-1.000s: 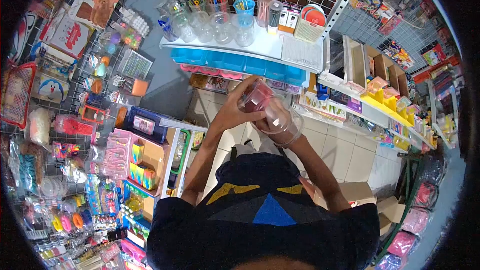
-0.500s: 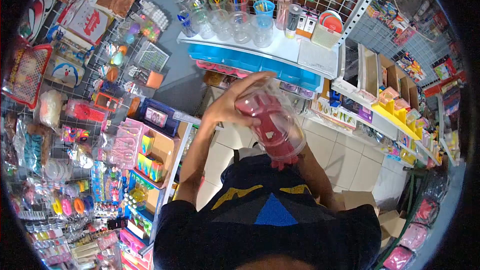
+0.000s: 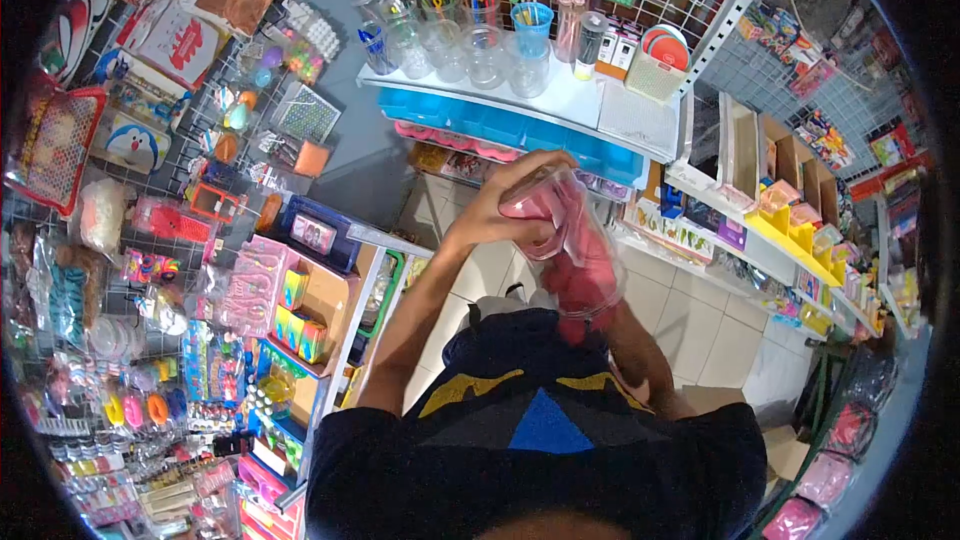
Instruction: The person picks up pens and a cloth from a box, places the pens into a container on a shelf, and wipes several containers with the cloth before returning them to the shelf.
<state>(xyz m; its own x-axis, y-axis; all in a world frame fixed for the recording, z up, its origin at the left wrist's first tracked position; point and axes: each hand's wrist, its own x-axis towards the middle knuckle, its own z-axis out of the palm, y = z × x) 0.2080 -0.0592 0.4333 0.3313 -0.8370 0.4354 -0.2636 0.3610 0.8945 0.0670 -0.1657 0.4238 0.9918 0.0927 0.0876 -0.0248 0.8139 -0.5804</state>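
My left hand (image 3: pixel 508 212) is closed around the far end of a clear plastic jar (image 3: pixel 607 240), fingers over its top and thumb along its near side. Bunched up inside the jar is a red cloth (image 3: pixel 580 275), part of which hangs out at the end nearest my body. The jar is tilted in front of my chest. My right forearm (image 3: pixel 640 350) reaches up to that lower end; the right hand itself is hidden by the jar and the cloth, so its fingers do not show.
Ahead, a white shelf (image 3: pixel 560 95) carries several clear jars (image 3: pixel 485 52), over blue bins (image 3: pixel 490 120). Hanging goods on a wire grid (image 3: pixel 160 270) fill the left side. On the right are stocked shelves with a yellow tray (image 3: pixel 795 245). Cardboard (image 3: pixel 785 450) sits low at right.
The jar and my left hand have shifted slightly right, and the jar has turned a little. The cloth inside has changed shape and looks lighter.
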